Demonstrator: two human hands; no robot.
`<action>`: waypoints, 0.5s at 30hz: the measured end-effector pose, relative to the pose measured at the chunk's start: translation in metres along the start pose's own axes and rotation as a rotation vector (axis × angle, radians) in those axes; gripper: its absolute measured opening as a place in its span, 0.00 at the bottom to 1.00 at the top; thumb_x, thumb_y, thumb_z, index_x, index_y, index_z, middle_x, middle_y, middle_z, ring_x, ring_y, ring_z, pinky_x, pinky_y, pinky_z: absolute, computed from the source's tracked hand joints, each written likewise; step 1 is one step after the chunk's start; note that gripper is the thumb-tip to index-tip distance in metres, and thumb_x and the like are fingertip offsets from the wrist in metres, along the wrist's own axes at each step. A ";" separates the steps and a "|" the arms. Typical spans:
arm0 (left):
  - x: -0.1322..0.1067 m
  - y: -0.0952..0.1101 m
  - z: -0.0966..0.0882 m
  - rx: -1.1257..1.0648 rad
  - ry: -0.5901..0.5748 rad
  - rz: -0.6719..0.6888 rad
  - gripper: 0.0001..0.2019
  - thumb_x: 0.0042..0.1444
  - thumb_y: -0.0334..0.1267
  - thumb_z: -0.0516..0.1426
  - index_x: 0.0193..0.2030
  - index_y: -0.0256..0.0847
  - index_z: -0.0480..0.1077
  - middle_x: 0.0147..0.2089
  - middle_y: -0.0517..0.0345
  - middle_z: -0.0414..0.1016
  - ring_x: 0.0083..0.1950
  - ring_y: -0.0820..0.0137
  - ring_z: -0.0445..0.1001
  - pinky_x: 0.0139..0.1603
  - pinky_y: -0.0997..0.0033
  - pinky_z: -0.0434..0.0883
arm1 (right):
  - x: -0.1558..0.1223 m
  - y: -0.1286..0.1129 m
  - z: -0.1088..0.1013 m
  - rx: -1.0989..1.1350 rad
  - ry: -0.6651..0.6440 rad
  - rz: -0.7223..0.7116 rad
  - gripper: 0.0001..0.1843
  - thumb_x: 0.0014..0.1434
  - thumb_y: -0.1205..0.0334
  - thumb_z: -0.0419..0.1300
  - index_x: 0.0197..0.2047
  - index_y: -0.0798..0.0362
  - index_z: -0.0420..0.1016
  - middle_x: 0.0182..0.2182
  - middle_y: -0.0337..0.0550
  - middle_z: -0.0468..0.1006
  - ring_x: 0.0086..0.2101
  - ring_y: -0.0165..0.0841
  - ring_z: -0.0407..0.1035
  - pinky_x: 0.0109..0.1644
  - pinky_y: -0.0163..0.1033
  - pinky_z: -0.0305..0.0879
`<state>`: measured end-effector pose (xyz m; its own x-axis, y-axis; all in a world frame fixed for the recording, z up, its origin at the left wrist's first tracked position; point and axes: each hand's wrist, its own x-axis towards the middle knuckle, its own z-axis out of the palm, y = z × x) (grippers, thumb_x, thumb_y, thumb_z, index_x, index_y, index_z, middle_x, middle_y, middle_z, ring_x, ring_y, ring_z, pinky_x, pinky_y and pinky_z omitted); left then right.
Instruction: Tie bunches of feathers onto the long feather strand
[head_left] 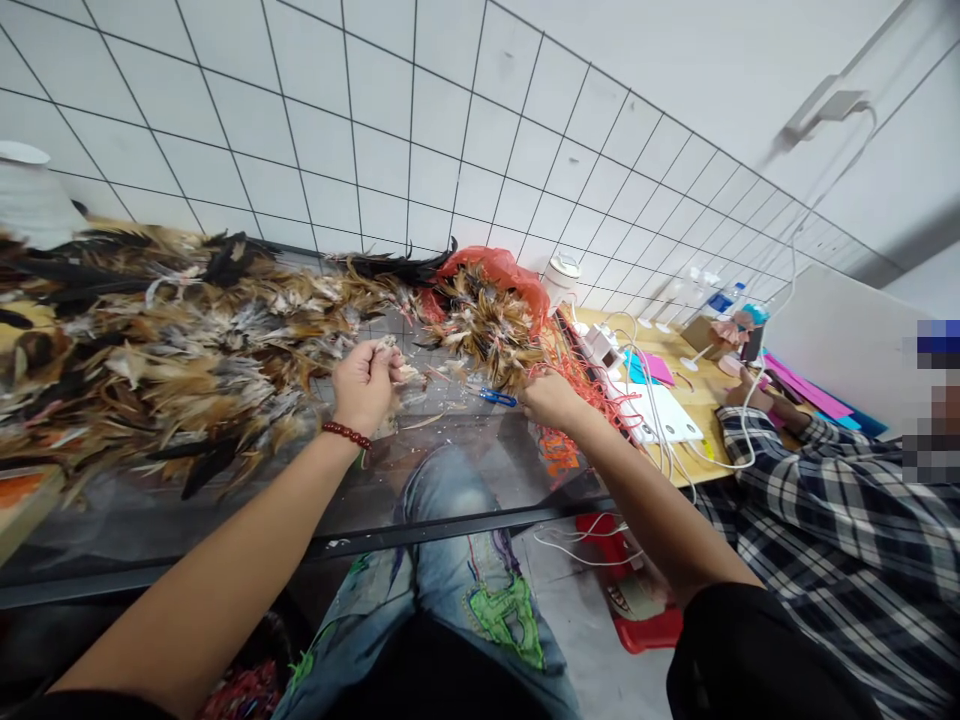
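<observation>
My left hand (364, 380), with a red bead bracelet at the wrist, is closed around some small pale feathers (388, 346) whose ends poke out past the fingers. It is just right of a large spread of brown, black and white feathers (225, 340). My right hand (553, 398) has its fingers curled down among red-orange strings (555, 450), beside a smaller feather pile (487, 320); its fingertips are hidden. Close to its left lie blue thread snips (497, 397) on the dark glass tabletop (442, 420). Bits of fluff are scattered between my hands.
A red plastic bag (499, 268) lies behind the smaller pile. To the right are a lidded jar (562, 272), white cables and a white power strip (667, 412). A co-worker in a checked shirt (832, 500) sits at the right. A black wire grid (360, 130) backs the table.
</observation>
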<state>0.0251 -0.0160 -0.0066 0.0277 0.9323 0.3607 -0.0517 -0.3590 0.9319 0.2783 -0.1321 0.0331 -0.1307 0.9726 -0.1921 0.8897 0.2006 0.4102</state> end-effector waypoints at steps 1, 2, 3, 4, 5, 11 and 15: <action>0.000 0.000 0.000 0.004 -0.003 -0.002 0.06 0.56 0.37 0.54 0.32 0.38 0.69 0.25 0.62 0.71 0.22 0.77 0.69 0.25 0.78 0.67 | 0.000 -0.001 0.002 0.001 -0.010 -0.004 0.13 0.58 0.68 0.53 0.39 0.59 0.78 0.36 0.57 0.80 0.39 0.42 0.74 0.45 0.45 0.59; 0.000 -0.001 0.001 0.007 -0.008 -0.003 0.06 0.56 0.37 0.53 0.32 0.38 0.69 0.26 0.62 0.71 0.22 0.77 0.69 0.25 0.78 0.67 | -0.001 -0.003 0.004 0.001 -0.011 -0.011 0.13 0.58 0.69 0.52 0.38 0.59 0.78 0.36 0.57 0.80 0.38 0.42 0.74 0.46 0.45 0.58; 0.000 -0.001 0.001 0.011 -0.014 0.000 0.06 0.56 0.37 0.53 0.32 0.38 0.69 0.26 0.62 0.71 0.22 0.77 0.69 0.25 0.78 0.66 | -0.001 -0.004 0.006 0.002 -0.001 -0.021 0.13 0.58 0.70 0.52 0.37 0.60 0.78 0.36 0.58 0.80 0.38 0.42 0.74 0.46 0.46 0.58; -0.001 -0.002 0.001 0.015 -0.019 0.004 0.06 0.56 0.37 0.53 0.32 0.38 0.69 0.26 0.62 0.71 0.22 0.77 0.69 0.25 0.78 0.66 | -0.002 -0.004 0.007 0.010 0.021 -0.027 0.12 0.58 0.70 0.52 0.37 0.60 0.78 0.36 0.58 0.79 0.39 0.42 0.73 0.47 0.46 0.58; -0.001 -0.002 0.001 0.020 -0.023 0.009 0.06 0.56 0.37 0.53 0.32 0.38 0.69 0.26 0.62 0.71 0.22 0.77 0.69 0.25 0.78 0.66 | -0.004 -0.003 0.007 0.034 0.059 -0.022 0.12 0.57 0.70 0.53 0.38 0.61 0.77 0.37 0.58 0.79 0.39 0.42 0.73 0.47 0.46 0.58; 0.001 -0.002 -0.001 0.050 -0.032 0.019 0.07 0.56 0.36 0.52 0.32 0.39 0.69 0.26 0.61 0.71 0.22 0.76 0.70 0.26 0.76 0.67 | -0.017 0.031 -0.013 0.804 0.395 0.346 0.10 0.58 0.60 0.52 0.34 0.56 0.73 0.29 0.43 0.75 0.29 0.30 0.67 0.34 0.35 0.60; 0.002 -0.002 -0.001 0.061 -0.025 -0.013 0.07 0.55 0.36 0.52 0.31 0.38 0.69 0.25 0.61 0.71 0.22 0.76 0.69 0.27 0.76 0.67 | -0.023 0.045 -0.023 1.339 0.413 0.302 0.12 0.51 0.54 0.60 0.29 0.55 0.70 0.23 0.36 0.70 0.24 0.25 0.61 0.29 0.32 0.59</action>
<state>0.0242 -0.0131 -0.0081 0.0528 0.9359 0.3483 0.0094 -0.3492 0.9370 0.3111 -0.1429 0.0760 0.2255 0.9677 0.1127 0.6104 -0.0501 -0.7905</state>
